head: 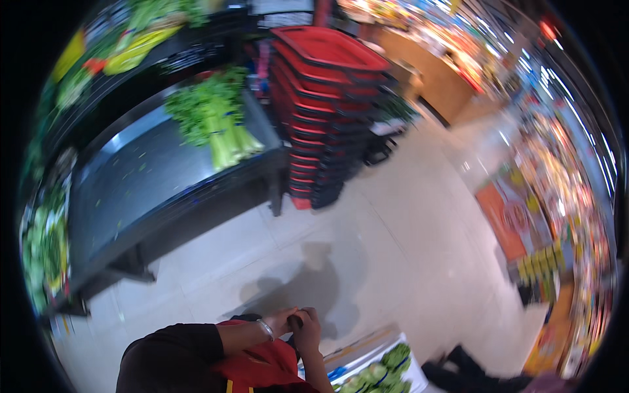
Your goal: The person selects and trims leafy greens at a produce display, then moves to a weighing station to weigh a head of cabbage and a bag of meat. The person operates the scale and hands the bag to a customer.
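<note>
My left hand (282,320), with a silver bracelet at its wrist, and my right hand (307,330) meet in front of my body. A small dark object (295,322) sits between them, its kind unclear; which hand bears it cannot be told. Below and to the right of my hands, a white-lined box (416,366) holds leafy green vegetables (376,376) bound with blue bands. Further ahead, bunches of celery (221,130) lie at the right end of a dark metal display table (132,191).
Stacked red and black shopping baskets (314,108) stand beside the table. More greens (46,240) are at the left rim. Packed shelves (565,172) and a patterned carton (516,216) line the right. Part of another person in dark clothing (462,368) shows at lower right.
</note>
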Demonstrator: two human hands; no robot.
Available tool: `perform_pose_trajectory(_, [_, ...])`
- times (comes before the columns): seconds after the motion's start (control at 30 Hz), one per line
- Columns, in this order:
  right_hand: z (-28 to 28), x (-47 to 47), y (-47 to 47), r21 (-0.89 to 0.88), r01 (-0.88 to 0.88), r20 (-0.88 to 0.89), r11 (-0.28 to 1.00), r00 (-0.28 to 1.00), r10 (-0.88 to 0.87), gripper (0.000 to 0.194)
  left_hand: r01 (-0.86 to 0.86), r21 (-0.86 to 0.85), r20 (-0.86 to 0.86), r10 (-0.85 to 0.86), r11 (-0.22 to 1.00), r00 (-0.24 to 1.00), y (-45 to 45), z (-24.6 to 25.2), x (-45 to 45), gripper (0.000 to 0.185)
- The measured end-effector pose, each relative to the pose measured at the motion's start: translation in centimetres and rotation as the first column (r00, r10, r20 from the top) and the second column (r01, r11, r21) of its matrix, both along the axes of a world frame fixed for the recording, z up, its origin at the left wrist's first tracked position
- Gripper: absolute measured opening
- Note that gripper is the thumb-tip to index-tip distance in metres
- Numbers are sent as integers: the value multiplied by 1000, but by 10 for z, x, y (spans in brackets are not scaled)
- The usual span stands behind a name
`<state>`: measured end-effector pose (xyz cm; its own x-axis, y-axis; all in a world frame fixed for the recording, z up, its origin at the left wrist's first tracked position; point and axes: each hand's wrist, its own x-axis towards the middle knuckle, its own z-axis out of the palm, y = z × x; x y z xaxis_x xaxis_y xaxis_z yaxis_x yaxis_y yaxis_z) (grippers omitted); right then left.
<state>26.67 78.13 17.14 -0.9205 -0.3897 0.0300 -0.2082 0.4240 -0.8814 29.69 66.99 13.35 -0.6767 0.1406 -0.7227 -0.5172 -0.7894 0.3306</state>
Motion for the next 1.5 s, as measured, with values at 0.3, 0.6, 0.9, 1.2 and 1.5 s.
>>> perform_pose_trajectory(0.3, [70,22,-77,204,-792,-331,575,497,802,28,-735,58,77,731,675,678,-54,53,88,28])
perform_pose_trajectory(0.6, [65,211,-191,-273,-903,218,332,278,935,53,-971,239,-21,999,32,28,-106,78,316,25])
perform_pose_trajectory(0.9, [17,494,-306,-668,-651,742,360,-543,394,29,-696,-659,-498,859,-286,118,-172,88,588,16])
perform_pose_trajectory(1.2, [37,693,-384,-569,-588,705,575,-708,-26,23,134,-828,-451,789,-544,417,-194,103,772,29])
perform_pose_trajectory(1.5, [22,899,-511,-563,-785,772,259,-611,-173,28,222,-854,-367,846,-471,386,-277,81,958,35])
